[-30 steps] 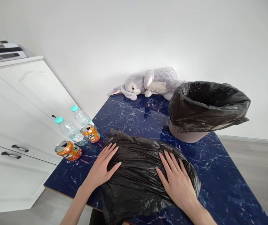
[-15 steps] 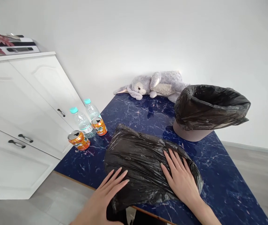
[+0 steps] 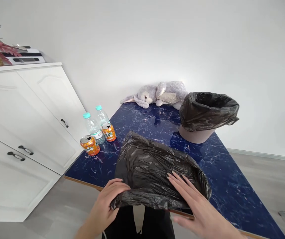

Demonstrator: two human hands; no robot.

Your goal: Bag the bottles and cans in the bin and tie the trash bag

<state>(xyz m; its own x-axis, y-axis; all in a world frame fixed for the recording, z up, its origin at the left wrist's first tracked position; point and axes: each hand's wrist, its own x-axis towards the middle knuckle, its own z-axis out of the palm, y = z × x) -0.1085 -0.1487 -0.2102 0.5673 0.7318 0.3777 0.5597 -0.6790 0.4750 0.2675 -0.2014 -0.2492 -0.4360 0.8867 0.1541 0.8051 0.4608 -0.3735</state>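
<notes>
A black plastic bag (image 3: 154, 166) lies flattened and wrinkled on the table, its near edge lifted and folded up. At its near left corner, my left hand (image 3: 107, 200) is closed, fingers over the plastic and thumb beneath. My right hand (image 3: 194, 205) is open, with stretched fingers on the bag's near right part and the thumb apart, near the table's front edge. Behind the bag to the right stands a bin (image 3: 194, 133), lined with another black bag (image 3: 207, 114) folded over its rim.
Two orange drink cans (image 3: 90, 145) and two clear bottles (image 3: 95, 129) with turquoise caps stand at the table's left edge. A grey plush rabbit (image 3: 167, 94) lies at the back by the wall. A white cabinet (image 3: 45, 106) is on the left. The tabletop (image 3: 234, 186) is blue marbled.
My left hand has gone from lying spread on the bag to gripping its near left corner, and the near edge is now raised. My right hand has slid nearer to me.
</notes>
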